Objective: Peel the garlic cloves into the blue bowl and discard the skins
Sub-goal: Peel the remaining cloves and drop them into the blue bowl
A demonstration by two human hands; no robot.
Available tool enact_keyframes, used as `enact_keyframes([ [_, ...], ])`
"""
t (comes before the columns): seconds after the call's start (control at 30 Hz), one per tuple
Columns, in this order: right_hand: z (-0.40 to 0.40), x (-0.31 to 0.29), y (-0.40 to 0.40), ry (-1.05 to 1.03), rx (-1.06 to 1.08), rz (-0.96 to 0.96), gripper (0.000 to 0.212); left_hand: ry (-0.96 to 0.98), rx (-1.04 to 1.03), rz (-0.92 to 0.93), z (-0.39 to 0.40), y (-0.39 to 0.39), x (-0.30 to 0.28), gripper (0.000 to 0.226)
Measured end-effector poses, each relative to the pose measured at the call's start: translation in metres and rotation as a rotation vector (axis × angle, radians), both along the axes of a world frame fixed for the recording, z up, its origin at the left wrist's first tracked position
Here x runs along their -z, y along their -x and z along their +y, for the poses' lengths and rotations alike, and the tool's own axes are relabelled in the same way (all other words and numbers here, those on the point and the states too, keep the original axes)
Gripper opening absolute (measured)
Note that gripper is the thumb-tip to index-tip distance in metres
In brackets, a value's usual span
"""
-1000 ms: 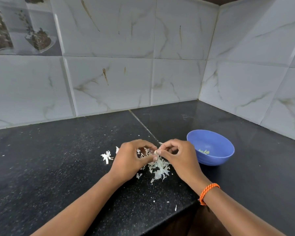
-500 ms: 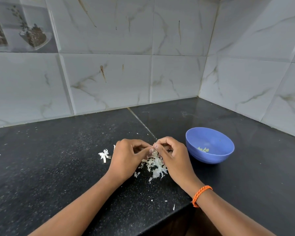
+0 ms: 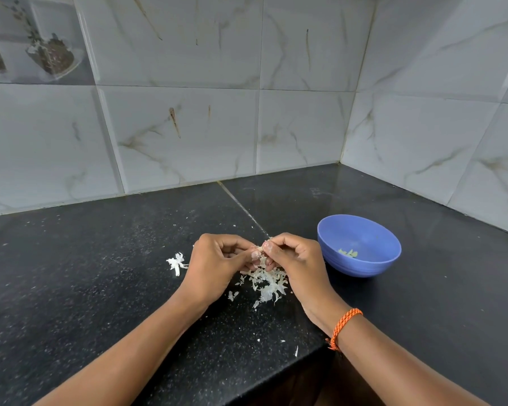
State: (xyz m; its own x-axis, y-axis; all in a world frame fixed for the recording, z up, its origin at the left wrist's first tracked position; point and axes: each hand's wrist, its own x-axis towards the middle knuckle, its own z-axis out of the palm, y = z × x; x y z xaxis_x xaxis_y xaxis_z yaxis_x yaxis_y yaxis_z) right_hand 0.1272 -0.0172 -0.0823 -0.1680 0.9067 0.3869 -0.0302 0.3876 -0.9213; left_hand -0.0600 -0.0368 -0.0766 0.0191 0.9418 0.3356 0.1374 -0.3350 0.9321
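1. The step in hand looks like stripping the skin from one garlic clove (image 3: pixel 261 248), pinched between the two thumbs and forefingers over the worktop (image 3: pixel 100 273).
2. The left hand (image 3: pixel 217 260) has its fingers curled in, the thumb tip pressing the clove; the right hand (image 3: pixel 294 256) mirrors it, fingers curled and thumb nail set against the clove's near end. Each grip is a tight pinch, neither one spread.
3. To do it well, the person should hold the clove steady with one grip and lift the skin with the other thumb nail from the tip, peeling along the clove's length rather than across.
4. A light squeeze suffices; a hard one is likely to bruise or shoot out a slippery clove.
5. Working above the pile of skins (image 3: pixel 266 281), at 6 o'clock of the hands, lets the scraps fall in one place for later discarding.
6. The clove is mostly hidden by the fingertips; only a pale, papery sliver shows, so how much skin remains cannot be told.
7. The blue bowl (image 3: pixel 361 263) stands near the right hand at 3 o'clock, with a few pale greenish peeled pieces (image 3: pixel 348 253) in its bottom.
8. A separate tuft of skin (image 3: pixel 176 262) lies at 9 o'clock of the left hand, just beside it.
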Motion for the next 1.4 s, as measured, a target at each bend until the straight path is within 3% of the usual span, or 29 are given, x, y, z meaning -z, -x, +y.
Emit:
enact_keyframes([
  [0.13,0.0026,0.0022,0.0022,0.127,-0.063,0.143,0.017,-0.004,0.022,-0.044,-0.0009,-0.0001,-0.0025,0.011],
  [0.23,0.0059,0.0033,0.0017,0.158,-0.067,0.138,0.020,-0.006,0.024,-0.030,-0.0014,-0.0012,-0.0045,0.007],
  [0.33,0.0039,0.0017,0.0012,0.044,0.030,-0.042,0.023,-0.050,-0.029,0.063,-0.0008,-0.0015,-0.0056,0.003],
  [0.47,-0.0012,-0.0012,0.0011,-0.161,0.154,-0.269,0.020,-0.142,-0.195,0.326,-0.0015,-0.0016,-0.0041,0.005],
  [0.6,0.0009,0.0029,0.0003,-0.306,0.219,-0.441,0.024,-0.169,-0.241,0.405,-0.0024,-0.0011,-0.0046,0.010],
  [0.73,-0.0004,0.0022,-0.0003,-0.360,0.224,-0.432,0.009,-0.156,-0.284,0.371,-0.0033,0.0015,-0.0074,0.008],
  [1.03,-0.0002,0.0023,0.0005,-0.306,0.207,-0.349,0.007,-0.187,-0.319,0.416,-0.0047,-0.0003,-0.0095,0.011],
  [1.23,-0.0011,-0.0015,0.0002,-0.120,0.102,-0.202,0.032,-0.208,-0.324,0.375,-0.0009,0.0008,-0.0050,0.012],
  [1.4,0.0014,0.0018,0.0019,-0.173,0.105,-0.219,0.022,-0.202,-0.318,0.348,-0.0014,-0.0002,-0.0061,0.014],
])
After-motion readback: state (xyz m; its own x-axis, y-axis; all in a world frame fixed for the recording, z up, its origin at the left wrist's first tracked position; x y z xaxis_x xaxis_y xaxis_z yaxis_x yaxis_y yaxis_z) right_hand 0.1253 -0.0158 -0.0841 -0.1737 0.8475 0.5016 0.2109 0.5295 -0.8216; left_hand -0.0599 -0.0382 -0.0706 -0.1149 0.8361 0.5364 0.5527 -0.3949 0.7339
